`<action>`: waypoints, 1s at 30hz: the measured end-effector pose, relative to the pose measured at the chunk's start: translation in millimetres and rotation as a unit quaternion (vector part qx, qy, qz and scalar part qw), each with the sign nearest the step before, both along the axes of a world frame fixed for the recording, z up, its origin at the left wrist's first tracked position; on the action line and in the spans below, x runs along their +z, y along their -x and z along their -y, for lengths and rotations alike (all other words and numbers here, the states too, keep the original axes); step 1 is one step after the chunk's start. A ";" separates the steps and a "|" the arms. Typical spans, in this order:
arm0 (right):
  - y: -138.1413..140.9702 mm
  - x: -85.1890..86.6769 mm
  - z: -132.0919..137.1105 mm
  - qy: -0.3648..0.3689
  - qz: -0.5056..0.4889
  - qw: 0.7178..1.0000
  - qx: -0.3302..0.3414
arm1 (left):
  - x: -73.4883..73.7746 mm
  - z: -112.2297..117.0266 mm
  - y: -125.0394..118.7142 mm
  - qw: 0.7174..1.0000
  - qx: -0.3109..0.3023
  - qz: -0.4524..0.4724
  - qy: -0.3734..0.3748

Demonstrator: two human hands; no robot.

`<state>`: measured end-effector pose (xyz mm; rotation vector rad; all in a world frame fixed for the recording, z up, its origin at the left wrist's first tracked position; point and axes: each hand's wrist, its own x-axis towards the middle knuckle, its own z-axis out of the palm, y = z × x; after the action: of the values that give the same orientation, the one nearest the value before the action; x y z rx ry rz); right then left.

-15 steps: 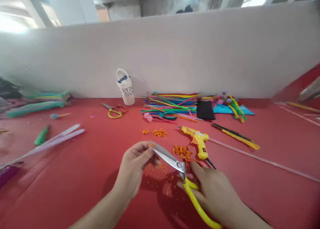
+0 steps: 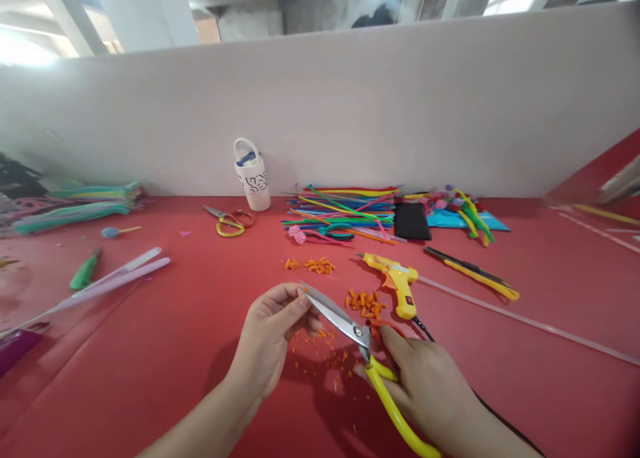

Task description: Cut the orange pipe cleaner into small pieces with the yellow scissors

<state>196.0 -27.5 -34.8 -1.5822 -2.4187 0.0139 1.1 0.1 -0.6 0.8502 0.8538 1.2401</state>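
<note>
Holding steady since a moment ago, the left hand (image 2: 274, 328) pinches an orange snippet (image 2: 307, 290) at the tip of the scissors (image 2: 336, 315) over the counter (image 2: 200, 311); the right hand (image 2: 434, 378) encircles the handles (image 2: 394, 407), apparently mid-snip.

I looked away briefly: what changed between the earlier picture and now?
No visible move, grasp or release. The left hand still pinches a small orange piece at the tip of the large scissors, which the right hand holds; the glue gun and orange piles lie as before.
</note>
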 end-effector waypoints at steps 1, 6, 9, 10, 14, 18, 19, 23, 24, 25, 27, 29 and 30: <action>-0.3 -0.4 0.2 0.001 0.001 1.000 0.000 | 0.0 -0.3 0.0 1.000 -0.001 0.000 -0.001; -0.8 -0.8 0.5 0.007 -0.004 1.000 0.002 | 0.2 -1.2 -0.5 1.000 -0.001 -0.002 -0.005; 0.1 -0.6 -0.2 0.002 0.000 1.000 0.002 | 0.1 -1.7 -0.6 1.000 0.001 -0.004 -0.005; 0.4 -0.7 -0.5 -0.001 0.002 1.000 0.002 | 0.0 -1.6 -0.5 1.000 0.002 -0.005 -0.005; 0.7 -1.9 -0.7 -0.007 0.008 1.000 0.003 | -0.6 -0.8 0.1 1.000 0.005 -0.011 -0.005; 0.4 -2.9 0.3 -0.011 0.015 1.000 -0.001 | -0.1 -1.1 -0.2 1.000 0.010 -0.015 -0.002; 0.4 -2.9 0.5 -0.014 0.015 1.000 0.000 | 0.2 -1.3 -0.3 1.000 0.010 -0.015 -0.002; 0.2 -3.0 -0.3 -0.027 0.014 1.000 0.000 | 1.0 -1.3 0.2 1.000 0.010 -0.020 -0.003; 0.0 -2.8 -1.0 -0.030 0.017 0.999 0.000 | 0.9 -1.3 0.5 1.000 0.011 -0.022 -0.003; -0.1 -2.5 -1.7 -0.033 0.021 0.999 -0.002 | 0.7 -1.3 0.7 1.000 0.011 -0.025 -0.003; -0.3 -0.9 -3.2 -0.030 0.025 0.999 -0.006 | 0.1 -2.0 1.1 1.000 0.011 -0.028 -0.004; 0.1 2.5 -4.1 -0.011 0.009 1.000 -0.015 | -0.8 -3.2 1.2 1.000 0.006 -0.028 -0.002; 0.6 4.9 -4.2 0.005 -0.008 1.000 -0.021 | -1.2 -3.9 1.0 1.000 0.001 -0.026 0.001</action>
<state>195.4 -23.3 -29.9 -1.6298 -2.3774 0.0304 0.1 4.0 -1.8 0.8837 0.8985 1.2237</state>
